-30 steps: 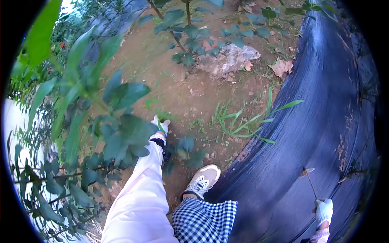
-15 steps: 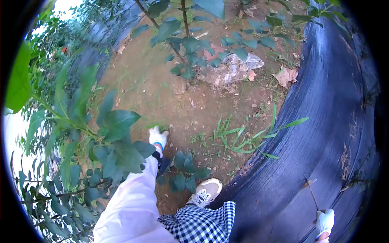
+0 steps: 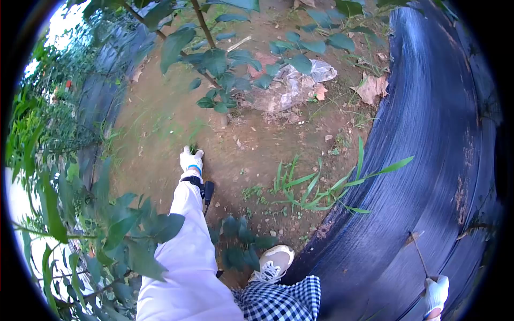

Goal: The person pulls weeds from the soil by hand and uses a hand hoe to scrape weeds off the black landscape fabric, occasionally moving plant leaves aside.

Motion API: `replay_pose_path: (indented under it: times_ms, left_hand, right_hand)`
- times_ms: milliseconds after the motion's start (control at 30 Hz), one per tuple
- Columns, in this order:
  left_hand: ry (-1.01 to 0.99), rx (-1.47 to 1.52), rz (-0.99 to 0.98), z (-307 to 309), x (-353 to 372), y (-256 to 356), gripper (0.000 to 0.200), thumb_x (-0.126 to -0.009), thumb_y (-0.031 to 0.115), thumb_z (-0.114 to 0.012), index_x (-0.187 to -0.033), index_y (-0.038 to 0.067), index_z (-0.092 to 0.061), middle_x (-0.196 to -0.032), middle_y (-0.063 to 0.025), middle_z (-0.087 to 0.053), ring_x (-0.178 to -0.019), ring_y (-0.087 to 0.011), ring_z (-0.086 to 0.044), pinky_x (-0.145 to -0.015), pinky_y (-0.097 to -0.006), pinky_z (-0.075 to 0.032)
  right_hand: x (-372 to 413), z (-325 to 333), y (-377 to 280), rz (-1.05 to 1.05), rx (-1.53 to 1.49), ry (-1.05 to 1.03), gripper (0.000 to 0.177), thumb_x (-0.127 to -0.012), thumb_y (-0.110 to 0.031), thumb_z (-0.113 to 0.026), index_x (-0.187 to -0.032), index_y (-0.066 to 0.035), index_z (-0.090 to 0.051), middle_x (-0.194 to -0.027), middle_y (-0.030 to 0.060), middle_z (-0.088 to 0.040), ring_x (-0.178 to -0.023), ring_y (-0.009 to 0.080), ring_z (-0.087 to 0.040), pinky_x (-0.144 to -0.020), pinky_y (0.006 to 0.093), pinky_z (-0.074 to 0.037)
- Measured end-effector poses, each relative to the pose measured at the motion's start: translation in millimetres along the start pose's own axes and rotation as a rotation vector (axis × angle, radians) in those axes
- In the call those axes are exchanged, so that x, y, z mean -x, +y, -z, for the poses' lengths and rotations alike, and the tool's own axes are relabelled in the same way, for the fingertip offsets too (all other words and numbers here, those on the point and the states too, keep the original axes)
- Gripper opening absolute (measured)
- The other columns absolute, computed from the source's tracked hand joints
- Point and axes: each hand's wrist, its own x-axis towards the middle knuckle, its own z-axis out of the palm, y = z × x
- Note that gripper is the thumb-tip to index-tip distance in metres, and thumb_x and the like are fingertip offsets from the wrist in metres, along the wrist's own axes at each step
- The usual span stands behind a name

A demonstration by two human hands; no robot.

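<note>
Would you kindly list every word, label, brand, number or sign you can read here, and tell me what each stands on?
There are none that can be read.
Shoe, black wrist device, clear plastic, black sheet, thin tool: no legible marks; any print there would be too small or blurred to tell.

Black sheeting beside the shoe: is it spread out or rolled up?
Spread out: the black sheeting lies as a broad strip along the brown soil, its wide surface showing.
</note>
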Motion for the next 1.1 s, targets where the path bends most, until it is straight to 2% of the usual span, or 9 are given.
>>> replay_pose_path:
  times_ms: [300, 467, 567, 633, 700, 767, 900, 1033, 1100]
  left_hand:
    - [-0.112, 0.62, -0.055, -9, -45, 24, 0.027, -0.086, 0.012, -0.065, -0.11, 0.0, -0.063, -0.098, -0.0068, -0.068, -0.089, -0.0181, -0.061, -0.082, -0.0308, -0.047]
    - [-0.129, 0.13, -0.282, -22, -52, 76, 0.044, -0.082, 0.021, -0.072, -0.121, 0.005, -0.061, -0.103, -0.0117, -0.068, -0.093, -0.0227, -0.063, -0.088, -0.0312, -0.046]
    - [-0.191, 0.642, -0.142, -42, -61, 72, 0.034, -0.084, 0.019, -0.068, -0.112, 0.0, -0.064, -0.093, -0.0065, -0.069, -0.083, -0.018, -0.061, -0.078, -0.0309, -0.047]
    - [0.004, 0.837, -0.017, -34, -45, 64, 0.023, -0.088, 0.017, -0.063, -0.103, 0.0, -0.063, -0.081, -0.0042, -0.063, -0.073, -0.0148, -0.053, -0.069, -0.0321, -0.044]
    - [0.018, 0.742, 0.302, -8, -18, 51, 0.02, -0.089, 0.017, -0.062, -0.1, 0.0, -0.063, -0.08, -0.0043, -0.062, -0.072, -0.0153, -0.054, -0.067, -0.0327, -0.045]
    - [0.034, 0.626, 0.141, -32, -8, -6, 0.021, -0.087, 0.017, -0.064, -0.1, 0.0, -0.062, -0.079, -0.0045, -0.062, -0.071, -0.0159, -0.055, -0.068, -0.0327, -0.046]
    - [-0.156, 0.263, -0.357, 16, 64, 40, 0.03, -0.077, 0.016, -0.072, -0.105, 0.006, -0.064, -0.093, -0.0139, -0.063, -0.093, -0.0316, -0.061, -0.083, -0.0397, -0.048]
    - [-0.115, 0.106, -0.489, -7, 47, 64, 0.027, -0.08, 0.019, -0.069, -0.102, 0.005, -0.065, -0.1, -0.0215, -0.063, -0.098, -0.0386, -0.06, -0.085, -0.0438, -0.048]
    - [-0.283, 0.352, -0.43, -5, 50, 67, 0.024, -0.083, 0.02, -0.067, -0.1, 0.004, -0.065, -0.094, -0.0209, -0.065, -0.094, -0.0387, -0.062, -0.082, -0.043, -0.049]
  right_hand:
    - [1, -2, -4, 0.003, 0.085, 0.05, 0.017, -0.078, -0.005, -0.064, -0.092, 0.003, -0.058, -0.071, 0.013, -0.061, -0.046, 0.0217, -0.06, -0.04, 0.0341, -0.049]
    - [16, -3, -33, -0.042, 0.167, 0.069, 0.018, -0.078, -0.006, -0.064, -0.092, 0.004, -0.058, -0.067, 0.0129, -0.061, -0.046, 0.0225, -0.061, -0.042, 0.034, -0.049]
    - [22, -3, -39, -0.061, 0.15, 0.058, 0.016, -0.08, -0.007, -0.065, -0.092, 0.003, -0.061, -0.069, 0.013, -0.063, -0.043, 0.0208, -0.059, -0.045, 0.0346, -0.049]
    - [22, -5, -34, -0.05, 0.162, 0.082, 0.014, -0.08, -0.007, -0.065, -0.089, 0.003, -0.062, -0.065, 0.0125, -0.062, -0.044, 0.0212, -0.06, -0.044, 0.0348, -0.048]
    - [27, -5, -40, -0.038, 0.171, 0.065, 0.014, -0.079, -0.007, -0.066, -0.087, 0.003, -0.062, -0.064, 0.0127, -0.062, -0.044, 0.0218, -0.06, -0.044, 0.0351, -0.048]
    - [25, -6, -40, -0.025, 0.178, 0.079, 0.013, -0.079, -0.008, -0.066, -0.086, 0.003, -0.062, -0.063, 0.0128, -0.061, -0.044, 0.0225, -0.06, -0.044, 0.0354, -0.048]
    - [22, -6, -32, 0.03, 0.191, 0.1, 0.013, -0.078, -0.008, -0.066, -0.083, 0.003, -0.062, -0.06, 0.0125, -0.06, -0.042, 0.0231, -0.06, -0.044, 0.0358, -0.048]
    - [29, -5, -36, 0.046, 0.211, 0.085, 0.016, -0.077, -0.011, -0.065, -0.084, 0.003, -0.067, -0.059, 0.0129, -0.062, -0.045, 0.023, -0.063, -0.049, 0.0343, -0.05]
    - [36, -3, -41, 0.064, 0.221, 0.099, 0.018, -0.077, -0.013, -0.064, -0.084, 0.003, -0.07, -0.058, 0.0131, -0.063, -0.047, 0.023, -0.064, -0.051, 0.0338, -0.051]
